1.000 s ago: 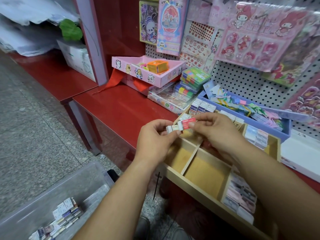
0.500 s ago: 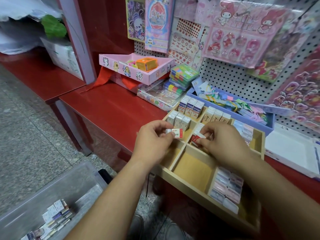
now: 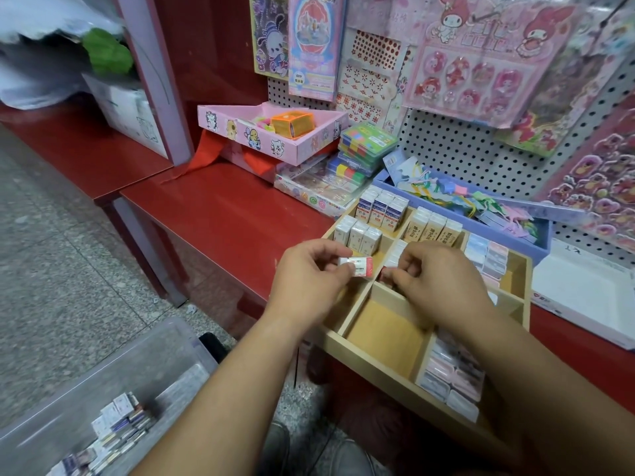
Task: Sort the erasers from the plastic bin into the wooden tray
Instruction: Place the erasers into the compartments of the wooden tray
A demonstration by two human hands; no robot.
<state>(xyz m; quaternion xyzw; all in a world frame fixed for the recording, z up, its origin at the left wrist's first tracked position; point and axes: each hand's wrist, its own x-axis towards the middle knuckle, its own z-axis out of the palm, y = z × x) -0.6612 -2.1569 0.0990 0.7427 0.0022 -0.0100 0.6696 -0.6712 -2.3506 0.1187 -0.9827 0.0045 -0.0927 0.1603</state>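
Left hand (image 3: 309, 280) pinched sleeved eraser (image 3: 355, 266) by one end. Right hand (image 3: 436, 280), at its 3 o'clock, pinched second eraser (image 3: 386, 274) inside wooden tray (image 3: 371, 359). Likely light, firm; sleeve slippery, so grip long sides.

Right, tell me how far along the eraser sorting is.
Done: several wooden tray compartments already hold rows, such as the white erasers, tan erasers and pastel erasers. In hand: the left hand pinches a red-and-white eraser; the right hand pinches a second eraser at a middle compartment. Left: a pile of erasers in the plastic bin; the near middle compartment is bare.
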